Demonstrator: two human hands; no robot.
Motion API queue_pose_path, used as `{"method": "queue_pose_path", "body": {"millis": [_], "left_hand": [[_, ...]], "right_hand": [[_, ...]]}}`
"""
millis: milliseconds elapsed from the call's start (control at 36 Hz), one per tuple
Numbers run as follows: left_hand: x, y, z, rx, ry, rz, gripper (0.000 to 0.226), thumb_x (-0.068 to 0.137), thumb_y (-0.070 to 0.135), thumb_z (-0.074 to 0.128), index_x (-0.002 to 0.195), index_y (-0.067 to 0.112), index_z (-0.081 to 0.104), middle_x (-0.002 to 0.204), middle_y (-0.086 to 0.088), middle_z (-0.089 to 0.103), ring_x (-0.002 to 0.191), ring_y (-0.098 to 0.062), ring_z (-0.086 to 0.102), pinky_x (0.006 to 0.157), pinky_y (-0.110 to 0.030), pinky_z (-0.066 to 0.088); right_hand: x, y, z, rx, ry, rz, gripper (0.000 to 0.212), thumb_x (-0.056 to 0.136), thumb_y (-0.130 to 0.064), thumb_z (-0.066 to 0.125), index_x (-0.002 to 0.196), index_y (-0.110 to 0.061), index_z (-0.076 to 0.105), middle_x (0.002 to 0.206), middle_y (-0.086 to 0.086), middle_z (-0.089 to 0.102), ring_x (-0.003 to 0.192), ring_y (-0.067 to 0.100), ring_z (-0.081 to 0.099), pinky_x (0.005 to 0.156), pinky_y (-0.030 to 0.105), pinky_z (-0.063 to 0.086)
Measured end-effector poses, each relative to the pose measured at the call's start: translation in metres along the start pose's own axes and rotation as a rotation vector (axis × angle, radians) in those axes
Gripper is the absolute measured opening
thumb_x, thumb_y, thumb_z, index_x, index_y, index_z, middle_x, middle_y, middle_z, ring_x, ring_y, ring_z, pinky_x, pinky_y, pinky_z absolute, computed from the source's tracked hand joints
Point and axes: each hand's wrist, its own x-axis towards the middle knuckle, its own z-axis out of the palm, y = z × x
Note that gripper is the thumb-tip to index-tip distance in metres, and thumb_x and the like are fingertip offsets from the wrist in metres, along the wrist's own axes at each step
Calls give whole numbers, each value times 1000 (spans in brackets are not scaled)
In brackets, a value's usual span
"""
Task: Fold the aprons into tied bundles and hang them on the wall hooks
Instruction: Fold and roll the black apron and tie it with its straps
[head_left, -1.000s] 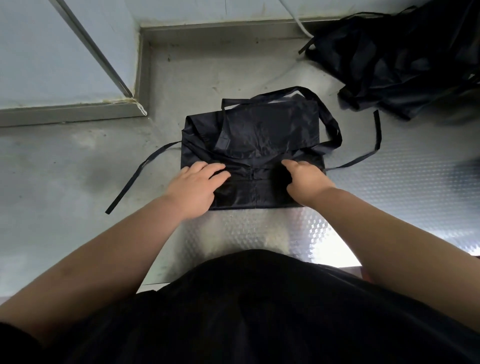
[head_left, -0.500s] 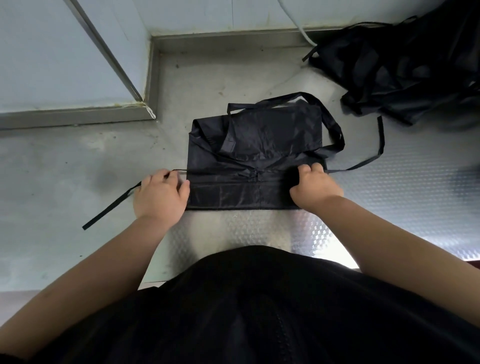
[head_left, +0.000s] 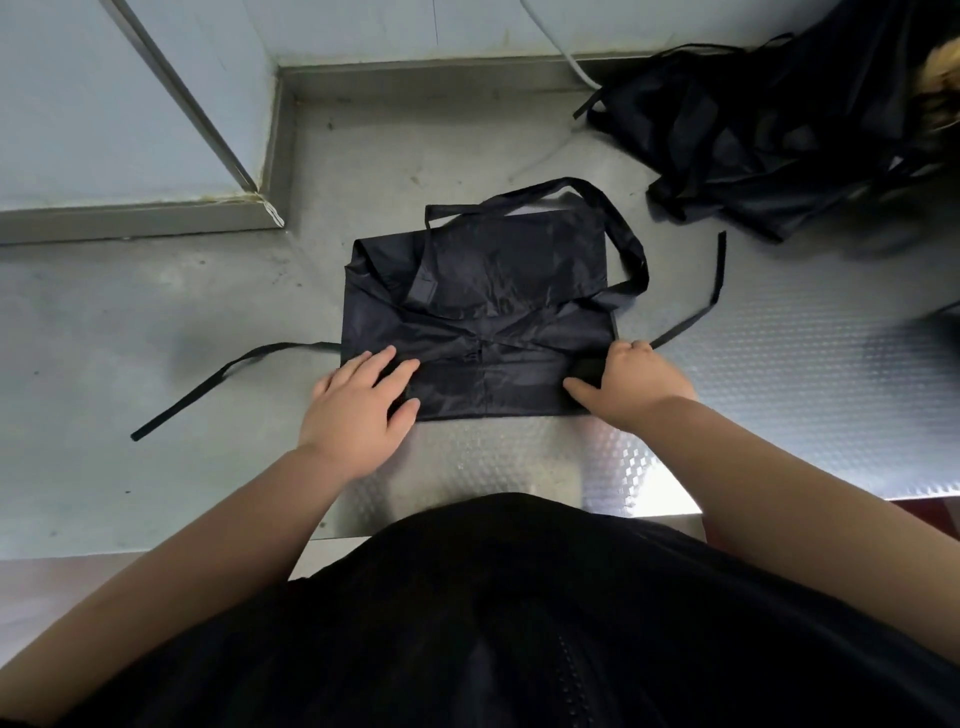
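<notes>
Most likely a commercial kitchen or food-service back room. The work surface is a stainless steel counter (head_left: 779, 405), dull and scuffed on the left and embossed with a fine diamond pattern on the right. A steel upstand (head_left: 415, 78) runs along the back edge and steps round a corner, with yellowed sealant at the joint. The walls (head_left: 93, 114) are smooth pale blue-grey panels, and a metal strip (head_left: 176, 88) crosses one. A white cable (head_left: 558, 49) drops down the wall to the counter. One black apron (head_left: 483, 291) lies folded on the steel. A heap (head_left: 769, 135) of more black aprons sits at the far right.
</notes>
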Motion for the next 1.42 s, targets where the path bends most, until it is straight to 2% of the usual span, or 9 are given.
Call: {"method": "queue_pose_path", "body": {"millis": [194, 361, 500, 667, 778, 889, 1083, 1306, 1417], "left_hand": [[-39, 8, 8, -4, -1, -16, 67, 83, 61, 16, 134, 35, 51, 145, 4, 45, 134, -24, 38, 100, -45, 33], [-34, 12, 2, -2, 8, -16, 63, 82, 58, 34, 133, 27, 54, 131, 0, 57, 126, -25, 45, 95, -45, 38], [-36, 8, 3, -13, 7, -4, 68, 84, 59, 21, 132, 24, 56, 138, -5, 50, 126, -28, 43, 97, -48, 38], [-32, 2, 7, -9, -81, -93, 60, 97, 55, 23, 151, 31, 13, 160, 0, -2, 146, -19, -3, 118, -40, 8], [-28, 0, 2, -24, -44, -130, 64, 96, 58, 18, 148, 23, 27, 159, -3, 12, 145, -22, 9, 114, -43, 16], [-18, -5, -10, -101, 230, -120, 57, 93, 48, 32, 128, 11, 58, 136, -10, 50, 123, -32, 47, 96, -48, 40], [23, 10, -26, -345, 92, -123, 56, 90, 51, 51, 138, 22, 44, 135, 4, 39, 107, -18, 55, 88, -37, 50], [74, 13, -38, -302, -13, -79, 29, 91, 36, 55, 69, 22, 43, 65, 6, 49, 75, -23, 56, 62, -32, 41], [91, 4, -59, -401, 247, -150, 21, 94, 33, 50, 91, 14, 57, 65, -4, 62, 71, -30, 59, 65, -38, 48]], "right_hand": [[-18, 16, 1, -132, 11, -91, 46, 82, -62, 50, 83, -16, 52, 73, -2, 52, 68, 18, 53, 56, 27, 41], [-16, 20, 0, -85, 64, -112, 60, 84, -57, 50, 129, -19, 41, 111, 4, 58, 96, 25, 60, 73, 35, 52], [-4, 17, 0, 44, 33, -31, 36, 95, -34, 42, 123, -14, 52, 110, 11, 59, 97, 30, 57, 73, 33, 47], [-2, 10, 1, 58, 36, 73, 37, 96, -15, 37, 131, -6, 45, 132, 14, 44, 113, 33, 52, 87, 37, 43], [-1, 7, -2, 59, 65, 116, 40, 93, -22, 40, 130, -7, 41, 129, 15, 45, 111, 35, 51, 81, 39, 43], [7, 5, -13, 103, 238, 98, 42, 93, -33, 39, 121, -3, 45, 120, 16, 49, 107, 36, 51, 73, 37, 39], [32, -3, -31, 582, 115, 160, 40, 94, -41, 50, 84, -2, 53, 78, 10, 55, 89, 33, 57, 70, 36, 45], [62, -11, -56, 662, 261, 25, 23, 95, -27, 48, 96, -5, 55, 69, 4, 50, 79, 28, 53, 65, 28, 37], [72, -15, -75, 710, 348, -7, 29, 96, -29, 47, 118, -11, 55, 72, 4, 57, 73, 23, 54, 62, 27, 38]]}}
